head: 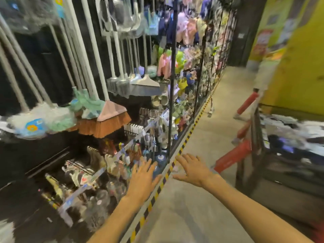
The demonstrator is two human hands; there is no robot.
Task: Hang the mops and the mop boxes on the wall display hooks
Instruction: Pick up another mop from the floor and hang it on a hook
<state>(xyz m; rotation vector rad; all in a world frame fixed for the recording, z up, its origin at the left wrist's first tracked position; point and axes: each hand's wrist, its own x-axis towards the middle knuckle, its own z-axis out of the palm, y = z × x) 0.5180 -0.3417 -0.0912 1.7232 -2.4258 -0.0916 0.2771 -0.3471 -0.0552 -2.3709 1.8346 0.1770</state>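
Shop aisle, concrete floor (pixel 201 199) edged with striped tape (pixel 185 140), view blurred: nearest, left hand (pixel 142 179) and right hand (pixel 192 170) both reached forward with fingers spread and released, holding nothing. Beyond the left hand stood low shelves of small goods (pixel 98 172); above these, mops (pixel 43 120) and brooms (pixel 108 120) hung on the dark wall (pixel 43 58), heads down. Farther right stood a red-handled cart (pixel 254 137).
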